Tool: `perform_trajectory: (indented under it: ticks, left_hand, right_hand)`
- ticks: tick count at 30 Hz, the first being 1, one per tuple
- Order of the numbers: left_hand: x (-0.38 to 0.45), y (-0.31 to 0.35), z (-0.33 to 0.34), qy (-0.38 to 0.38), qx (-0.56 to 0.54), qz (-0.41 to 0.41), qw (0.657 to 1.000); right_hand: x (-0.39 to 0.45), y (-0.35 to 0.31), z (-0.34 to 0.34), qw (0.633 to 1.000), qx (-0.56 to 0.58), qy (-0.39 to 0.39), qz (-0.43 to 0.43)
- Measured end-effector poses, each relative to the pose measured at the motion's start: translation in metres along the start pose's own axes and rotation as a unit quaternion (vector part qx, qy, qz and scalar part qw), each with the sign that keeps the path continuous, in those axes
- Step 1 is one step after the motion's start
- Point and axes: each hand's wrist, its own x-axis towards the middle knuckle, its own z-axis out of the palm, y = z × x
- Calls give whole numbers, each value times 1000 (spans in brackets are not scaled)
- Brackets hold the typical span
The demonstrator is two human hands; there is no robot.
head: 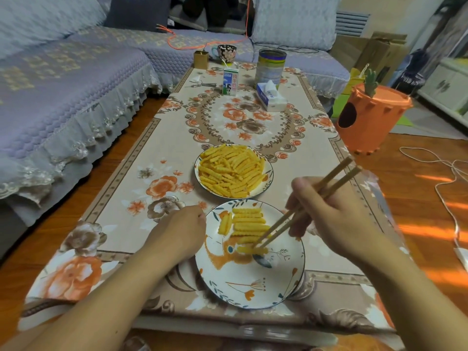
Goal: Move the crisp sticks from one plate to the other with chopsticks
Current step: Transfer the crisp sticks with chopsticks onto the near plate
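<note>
Soft, dim indoor light. Right of the right hand (pixel 329 214), warm sun streaks fall across the wooden floor (pixel 417 198). Edges bow and blur from the wide lens.

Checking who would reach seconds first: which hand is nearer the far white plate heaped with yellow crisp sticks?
Left, though only by a little. The left hand rests below the far white plate, to its left; the right hand, holding wooden chopsticks, sits lower right.

Milk carton (pixel 230 81), tin (pixel 270 65), tissues (pixel 271 96)
</note>
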Motion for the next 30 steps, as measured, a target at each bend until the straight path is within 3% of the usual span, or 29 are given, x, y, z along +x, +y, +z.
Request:
perform_trajectory:
  ticks: [3, 7, 13, 18, 20, 30]
  left_hand:
    - [0, 0, 0, -3, -4, -3, 1000]
    - [-1, 2, -2, -8, -8, -5, 1000]
    - [-2, 1, -1, -5, -3, -1, 1000]
    - [-1, 0, 1, -3, -4, 2, 1000]
    - [-1, -1, 1, -2, -10, 3, 1000]
    - [-3, -2, -1, -3, -11, 3, 1000]
  right_hand:
    - [0, 8, 8, 998, -48, -25, -33]
    - [-2, 7, 2, 998, -34, 3, -60]
    - [0, 8, -1, 999, -12, 14, -33]
    - [27, 33, 3, 974, 85, 210, 19]
    - [40, 44, 2, 967, 83, 237, 42]
    - [74, 56, 23, 983, -31, 182, 21]
